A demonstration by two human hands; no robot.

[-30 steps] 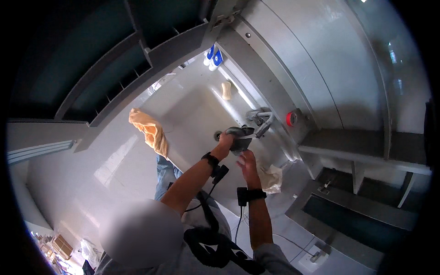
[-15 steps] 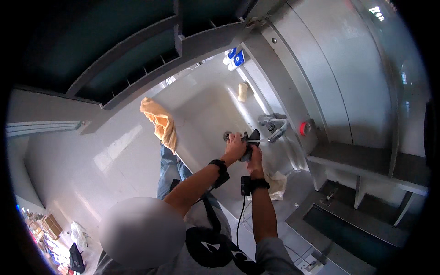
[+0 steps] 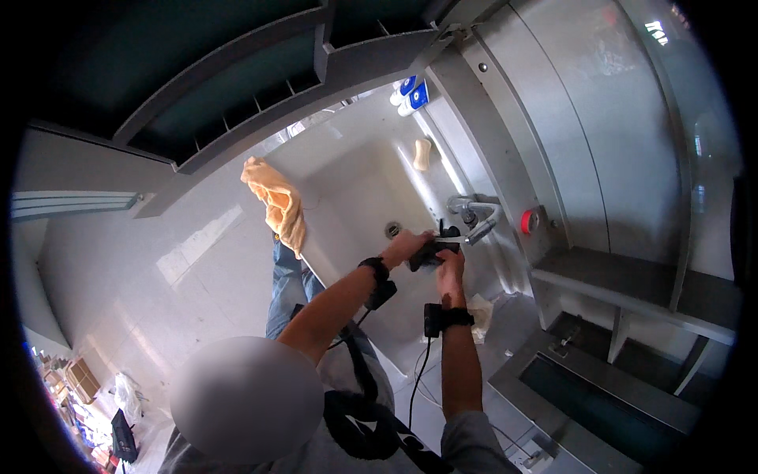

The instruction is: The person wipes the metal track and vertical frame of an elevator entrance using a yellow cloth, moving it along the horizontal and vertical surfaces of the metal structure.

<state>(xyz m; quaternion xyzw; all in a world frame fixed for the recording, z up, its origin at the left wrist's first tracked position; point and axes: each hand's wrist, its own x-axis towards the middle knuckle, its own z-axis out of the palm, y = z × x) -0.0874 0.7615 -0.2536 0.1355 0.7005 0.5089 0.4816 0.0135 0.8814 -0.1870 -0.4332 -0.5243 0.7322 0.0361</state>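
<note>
Above the white sink I have a black object in both hands, under the chrome faucet. It looks soft or curved; its exact kind I cannot make out. My right hand grips it from the near right side. From the left, my left hand is closed over its upper edge, fingertips partly hidden. A pale streak, apparently running water, reaches the object from the spout. Beyond my left hand is the round drain.
An orange cloth hangs over the sink's left edge. A cream soap-like bar and blue-and-white bottles stand along the back ledge. Red tape sits right of the faucet. A pale cloth lies beyond my right wrist.
Both hands have shifted slightly to the right with the black object, which has turned in my grip. My left hand has slid along it, leaving the drain more exposed.
</note>
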